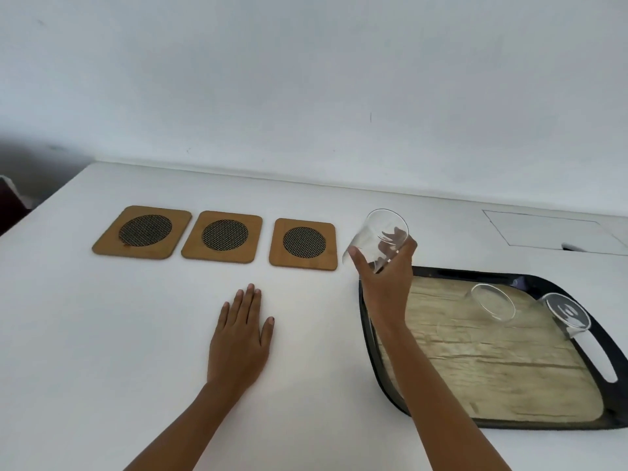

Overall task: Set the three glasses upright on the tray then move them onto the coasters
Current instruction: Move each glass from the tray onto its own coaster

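Note:
My right hand (385, 283) grips a clear glass (377, 237), held upright and slightly tilted in the air above the tray's far left corner. A black tray (368, 338) with a wood-look floor sits at the right. Two more clear glasses lie on their sides on it, one (492, 302) near the middle back and one (567, 314) at the right by the handle slot. Three bamboo coasters with dark mesh circles lie in a row: left (142, 231), middle (222, 236), right (303, 243). My left hand (243, 334) rests flat on the table, fingers apart, holding nothing.
The white table (102, 334) meets a white wall at the back. A rectangular flap with a small cable slot (550, 231) is set into the tabletop at the far right. The table's left edge drops off near a dark object (10, 209).

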Demonstrator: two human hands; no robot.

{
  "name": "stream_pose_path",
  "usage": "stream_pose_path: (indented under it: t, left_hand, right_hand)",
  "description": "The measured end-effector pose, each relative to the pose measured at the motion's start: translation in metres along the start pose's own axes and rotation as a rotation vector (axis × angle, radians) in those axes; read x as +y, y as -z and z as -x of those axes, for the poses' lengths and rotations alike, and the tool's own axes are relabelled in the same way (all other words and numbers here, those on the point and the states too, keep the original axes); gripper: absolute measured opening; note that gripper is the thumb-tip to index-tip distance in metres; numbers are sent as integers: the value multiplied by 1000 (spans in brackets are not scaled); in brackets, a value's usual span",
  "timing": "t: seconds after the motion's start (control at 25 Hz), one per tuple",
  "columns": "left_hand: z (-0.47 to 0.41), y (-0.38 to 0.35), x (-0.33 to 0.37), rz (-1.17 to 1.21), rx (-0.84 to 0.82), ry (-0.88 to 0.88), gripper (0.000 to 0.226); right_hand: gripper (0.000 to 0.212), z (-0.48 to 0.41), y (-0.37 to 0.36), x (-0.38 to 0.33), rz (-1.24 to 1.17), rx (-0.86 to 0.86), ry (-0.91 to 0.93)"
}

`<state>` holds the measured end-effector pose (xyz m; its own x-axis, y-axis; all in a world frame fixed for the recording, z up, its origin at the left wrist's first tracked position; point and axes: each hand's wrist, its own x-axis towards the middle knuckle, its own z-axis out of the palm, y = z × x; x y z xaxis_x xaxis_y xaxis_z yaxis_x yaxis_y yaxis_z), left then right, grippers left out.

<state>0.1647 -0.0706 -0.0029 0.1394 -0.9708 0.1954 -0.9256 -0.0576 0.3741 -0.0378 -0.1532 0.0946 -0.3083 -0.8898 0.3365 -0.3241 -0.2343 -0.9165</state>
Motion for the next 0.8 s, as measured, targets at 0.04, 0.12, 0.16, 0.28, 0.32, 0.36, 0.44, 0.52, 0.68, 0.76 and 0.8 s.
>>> stream_pose_path:
  t: [0.04, 0.12, 0.16, 0.28, 0.32, 0.36, 0.44, 0.52, 0.68, 0.76, 0.8]
  left_hand:
    - [0, 0, 0, -3, -2, 0, 69]
    - [-1, -1, -1, -7, -4, 4, 68]
    - [-1, -1, -1, -5, -6, 4, 67]
    - [-2, -2, -2, 4, -17, 13, 66]
    - [-2, -2, -2, 5, -19, 17, 65]
    - [-2, -2, -2, 6, -21, 19, 64]
    - [-3, -2, -3, 5, -29, 25, 61]
    - [-4, -3, -4, 2, -36, 27, 60]
    - [-4, -3, -4, 2, -39, 30, 60]
    - [-4, -4, -5, 3, -46, 34, 60]
    - [-3, -3, -4, 2, -45, 32, 60]
  right_hand:
    - [68, -6, -10, 0, -9, -21, 13]
    - [66, -17, -34, 2, -12, -72, 33]
    - [66, -23, -46, 4, -11, -102, 36]
    - [66, -40, -79, 10, 13, -183, 45]
    - [65, -45, -88, 13, 21, -198, 49]
    - [65, -49, -95, 15, 25, -209, 52]
    - [64, -56, -109, 22, 34, -227, 52]
    - [65, -60, -121, 30, 59, -247, 55]
    - [69, -64, -133, 45, 112, -284, 40]
    - [70, -64, -136, 50, 121, -289, 27]
    - [70, -64, -135, 51, 122, -286, 30]
